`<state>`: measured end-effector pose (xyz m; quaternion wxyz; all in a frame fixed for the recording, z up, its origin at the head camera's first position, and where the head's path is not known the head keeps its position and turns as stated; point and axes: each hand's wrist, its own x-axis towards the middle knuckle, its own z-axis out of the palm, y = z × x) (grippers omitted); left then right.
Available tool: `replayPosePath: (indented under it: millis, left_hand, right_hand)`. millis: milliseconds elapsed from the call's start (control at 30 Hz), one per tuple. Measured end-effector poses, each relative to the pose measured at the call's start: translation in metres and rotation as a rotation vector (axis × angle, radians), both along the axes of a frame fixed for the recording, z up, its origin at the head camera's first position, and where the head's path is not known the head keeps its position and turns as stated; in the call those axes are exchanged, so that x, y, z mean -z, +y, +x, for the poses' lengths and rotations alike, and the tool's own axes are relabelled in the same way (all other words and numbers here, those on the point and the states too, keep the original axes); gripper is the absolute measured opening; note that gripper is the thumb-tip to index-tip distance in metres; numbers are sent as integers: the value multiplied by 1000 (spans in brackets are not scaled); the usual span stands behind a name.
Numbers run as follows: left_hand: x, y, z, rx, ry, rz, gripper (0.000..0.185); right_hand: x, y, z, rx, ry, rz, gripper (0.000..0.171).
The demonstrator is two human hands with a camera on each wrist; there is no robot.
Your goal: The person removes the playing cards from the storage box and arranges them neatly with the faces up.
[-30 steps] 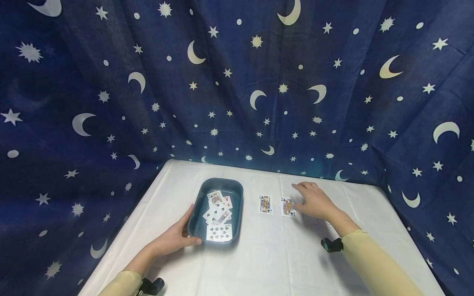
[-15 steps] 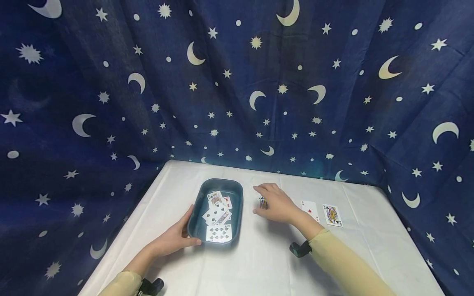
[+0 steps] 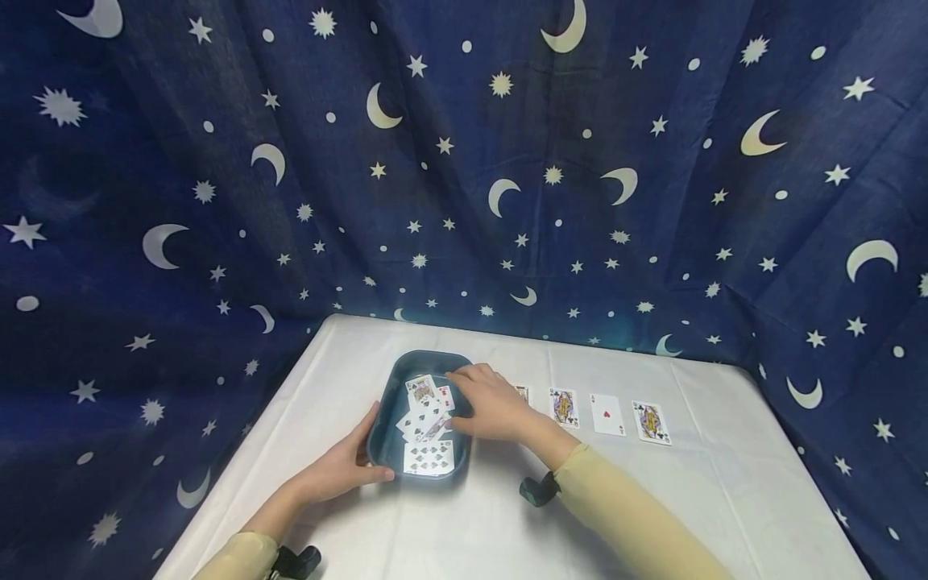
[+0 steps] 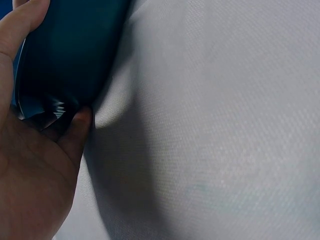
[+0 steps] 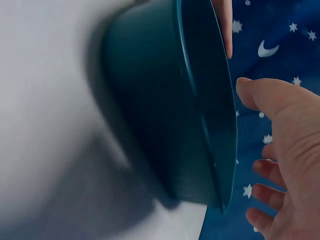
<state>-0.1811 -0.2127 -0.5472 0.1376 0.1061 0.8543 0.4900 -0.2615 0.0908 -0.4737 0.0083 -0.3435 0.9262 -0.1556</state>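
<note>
My left hand (image 3: 341, 469) grips the near left corner of the dark teal tray (image 3: 464, 366), thumb along its front edge and fingers curled up against the outer wall; the left wrist view shows only my palm, the thumb and the tray's dark side (image 4: 65, 55), nothing of what is inside. The tray sits on the white desk (image 3: 507, 524), left of centre. In it lie several playing cards (image 3: 429, 455) face up, overlapping loosely, so most faces are partly covered.

My right hand (image 3: 487, 403) reaches over the tray's right rim, fingers loosely spread above the cards. From the head view I cannot tell whether the fingertips touch a card, since the back of the hand covers them. In the right wrist view (image 5: 287, 165) the fingers are relaxed, slightly bent, holding nothing I can see, with the tray's rim (image 5: 200, 110) just beside them.

To the right on the desk runs a row of cards: one mostly hidden behind my right hand (image 3: 522, 392), then a face card (image 3: 563, 407), a red ace (image 3: 606, 415) and another face card (image 3: 650, 422), each apart from its neighbour.
</note>
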Motion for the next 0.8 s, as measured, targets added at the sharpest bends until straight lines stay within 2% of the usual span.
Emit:
replayPosePath:
  millis: [300,567,800]
  left_hand:
    - [2,0,0,9,-5,-9,123]
    - [0,0,1,28,24,10,121]
    - [-1,-1,1,24,25,3,122]
  right_hand:
    - [11,-37,-1,-43,-12,140,78]
    - [18,-53,-1,16,4,309,60]
    - [23,-66,-3,92,-17,392,69]
